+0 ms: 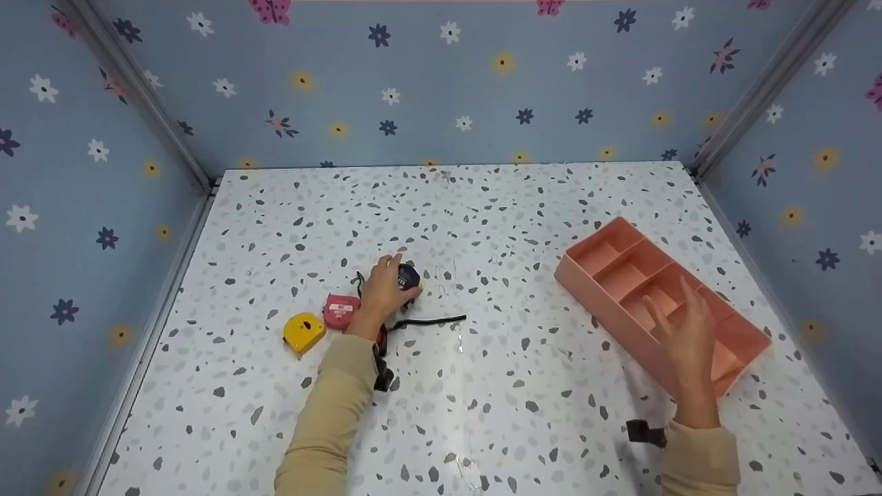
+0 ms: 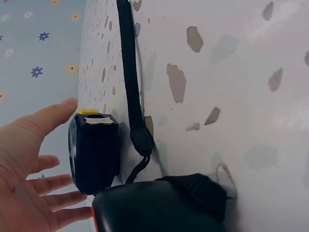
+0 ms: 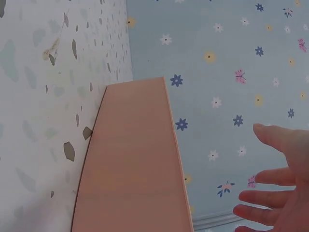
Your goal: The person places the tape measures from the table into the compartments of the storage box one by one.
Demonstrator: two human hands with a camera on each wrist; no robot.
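Observation:
My left hand (image 1: 386, 289) reaches over a dark blue tape measure (image 1: 408, 275), fingers spread around it. In the left wrist view that tape measure (image 2: 95, 154) stands upright on the table beside the open palm; whether the fingertips touch it is unclear. Under the wrist lies a black and orange tape measure (image 2: 154, 208), mostly hidden in the head view, with a black strap (image 1: 431, 321). A pink tape measure (image 1: 340, 311) and a yellow tape measure (image 1: 303, 333) sit to the left. Over the pink compartment box (image 1: 606, 313) hovers my right hand (image 1: 689, 337), fingers apart and holding nothing.
The speckled white table (image 1: 482, 399) is bordered by flower-patterned blue panels (image 1: 441, 83) at the back and both sides. Metal posts (image 1: 772, 83) stand at the back corners. The box lies slanted near the table's right edge.

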